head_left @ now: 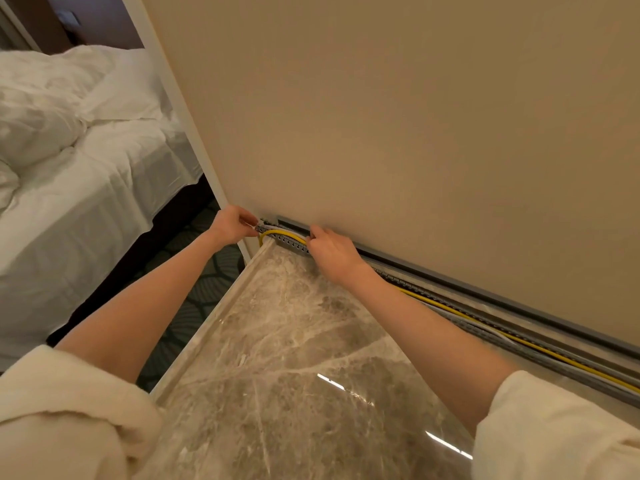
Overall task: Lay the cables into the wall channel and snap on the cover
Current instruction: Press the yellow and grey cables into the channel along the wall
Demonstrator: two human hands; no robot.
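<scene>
Yellow cable lies seated lower right; mid-frame its loop bulges from the channel, both hands' fingers pinching it. Cover unfitted.

Warm dim light, glossy marble glare

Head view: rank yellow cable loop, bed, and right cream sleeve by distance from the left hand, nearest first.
1. Yellow cable loop: right beside the left hand, curling at the channel end between both hands.
2. Bed: off to the left, past the counter edge.
3. Right cream sleeve: bottom right corner, plainly farthest in this view.
</scene>
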